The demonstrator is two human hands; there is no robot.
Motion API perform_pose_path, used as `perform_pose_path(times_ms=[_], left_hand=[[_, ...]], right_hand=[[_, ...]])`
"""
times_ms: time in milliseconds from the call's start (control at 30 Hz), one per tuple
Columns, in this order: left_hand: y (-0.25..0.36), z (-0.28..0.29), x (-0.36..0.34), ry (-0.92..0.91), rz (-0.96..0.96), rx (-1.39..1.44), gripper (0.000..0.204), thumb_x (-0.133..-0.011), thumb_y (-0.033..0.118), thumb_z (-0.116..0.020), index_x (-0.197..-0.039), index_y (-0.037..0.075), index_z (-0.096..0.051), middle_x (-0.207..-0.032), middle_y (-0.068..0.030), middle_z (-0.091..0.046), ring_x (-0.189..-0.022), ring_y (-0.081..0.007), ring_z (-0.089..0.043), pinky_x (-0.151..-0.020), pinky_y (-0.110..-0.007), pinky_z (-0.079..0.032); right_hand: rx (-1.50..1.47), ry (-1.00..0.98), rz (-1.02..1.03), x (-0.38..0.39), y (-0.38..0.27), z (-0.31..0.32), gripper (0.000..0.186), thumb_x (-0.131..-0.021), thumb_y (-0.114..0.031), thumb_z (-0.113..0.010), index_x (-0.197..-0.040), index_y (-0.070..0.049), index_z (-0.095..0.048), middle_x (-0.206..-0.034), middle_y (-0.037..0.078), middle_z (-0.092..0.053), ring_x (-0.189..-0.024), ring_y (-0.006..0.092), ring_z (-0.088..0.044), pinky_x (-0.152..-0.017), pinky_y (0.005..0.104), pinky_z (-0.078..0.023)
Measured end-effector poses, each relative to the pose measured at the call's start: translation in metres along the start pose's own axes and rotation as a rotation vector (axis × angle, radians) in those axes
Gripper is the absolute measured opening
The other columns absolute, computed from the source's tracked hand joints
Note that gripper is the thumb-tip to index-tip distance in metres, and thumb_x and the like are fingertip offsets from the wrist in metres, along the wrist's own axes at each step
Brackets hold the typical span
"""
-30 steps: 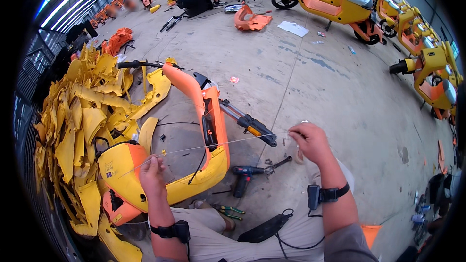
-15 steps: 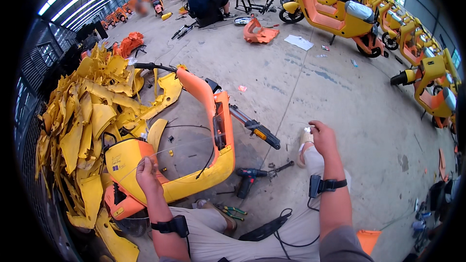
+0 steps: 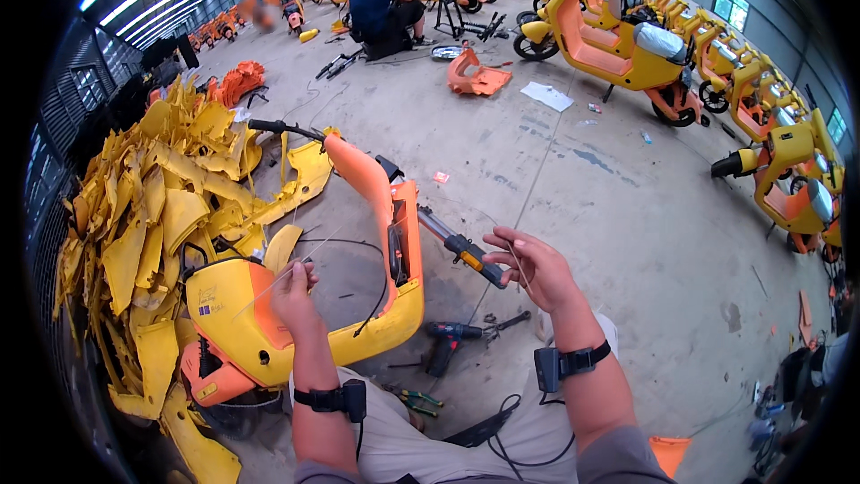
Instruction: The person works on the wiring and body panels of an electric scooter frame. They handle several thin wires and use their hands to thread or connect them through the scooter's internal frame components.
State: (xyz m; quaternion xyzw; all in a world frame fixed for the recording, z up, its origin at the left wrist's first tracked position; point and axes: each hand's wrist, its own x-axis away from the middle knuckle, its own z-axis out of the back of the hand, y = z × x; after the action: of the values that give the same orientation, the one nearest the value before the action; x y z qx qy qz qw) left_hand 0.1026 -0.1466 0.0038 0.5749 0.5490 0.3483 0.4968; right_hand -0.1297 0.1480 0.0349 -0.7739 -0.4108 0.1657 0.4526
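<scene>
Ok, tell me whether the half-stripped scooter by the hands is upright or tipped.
Tipped: the scooter lies on its side, flank facing up to the camera, its bare fork pointing across the floor.

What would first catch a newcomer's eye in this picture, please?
Probably the big heap of yellow panels along the left side. Just right of it is a partly stripped yellow-and-orange scooter body, and in front of it the left hand pinches a thin strand. Scooters stand in rows at the back and right.
</scene>
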Motion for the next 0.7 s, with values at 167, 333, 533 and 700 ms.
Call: perform_pose_path(times_ms=[167, 333, 533, 700], left_hand=[[-0.009, -0.022, 0.013, -0.086, 0.035, -0.063, 0.018, -0.093, 0.012, -0.062, -0.103, -0.003, -0.063, -0.088, -0.0093, -0.067, -0.074, -0.0132, -0.060, -0.069, -0.024, -0.048], [-0.012, -0.032, 0.038, -0.233, 0.024, -0.131, 0.015, -0.092, 0.008, -0.062, -0.100, -0.004, -0.063, -0.084, -0.0111, -0.068, -0.066, -0.0136, -0.060, -0.064, -0.025, -0.049], [-0.001, -0.047, 0.082, -0.378, 0.149, -0.131, 0.013, -0.091, 0.005, -0.062, -0.099, -0.005, -0.063, -0.084, -0.0122, -0.069, -0.068, -0.0135, -0.062, -0.064, -0.025, -0.050], [-0.006, -0.057, 0.101, -0.495, 0.279, -0.081, 0.013, -0.092, 0.005, -0.061, -0.098, -0.006, -0.063, -0.086, -0.0119, -0.069, -0.070, -0.0128, -0.062, -0.066, -0.025, -0.051]], right_hand=[[0.120, -0.037, 0.096, -0.010, -0.005, 0.002, 0.045, -0.095, -0.012, -0.051, -0.135, 0.006, -0.046, -0.128, 0.016, -0.059, -0.102, 0.0207, -0.065, -0.070, 0.0259, -0.049], [0.419, 0.167, 0.174, -0.010, -0.017, 0.015, 0.043, -0.093, -0.008, -0.049, -0.134, 0.006, -0.048, -0.128, 0.014, -0.059, -0.102, 0.0199, -0.064, -0.070, 0.0264, -0.048], [-0.071, 0.129, 0.196, -0.002, -0.025, 0.017, 0.043, -0.094, -0.010, -0.049, -0.135, 0.005, -0.047, -0.130, 0.018, -0.058, -0.102, 0.0234, -0.064, -0.070, 0.0276, -0.049], [0.159, 0.292, 0.254, -0.010, 0.000, 0.004, 0.040, -0.094, -0.011, -0.056, -0.129, 0.005, -0.052, -0.125, 0.018, -0.060, -0.095, 0.0208, -0.065, -0.067, 0.0261, -0.050]])
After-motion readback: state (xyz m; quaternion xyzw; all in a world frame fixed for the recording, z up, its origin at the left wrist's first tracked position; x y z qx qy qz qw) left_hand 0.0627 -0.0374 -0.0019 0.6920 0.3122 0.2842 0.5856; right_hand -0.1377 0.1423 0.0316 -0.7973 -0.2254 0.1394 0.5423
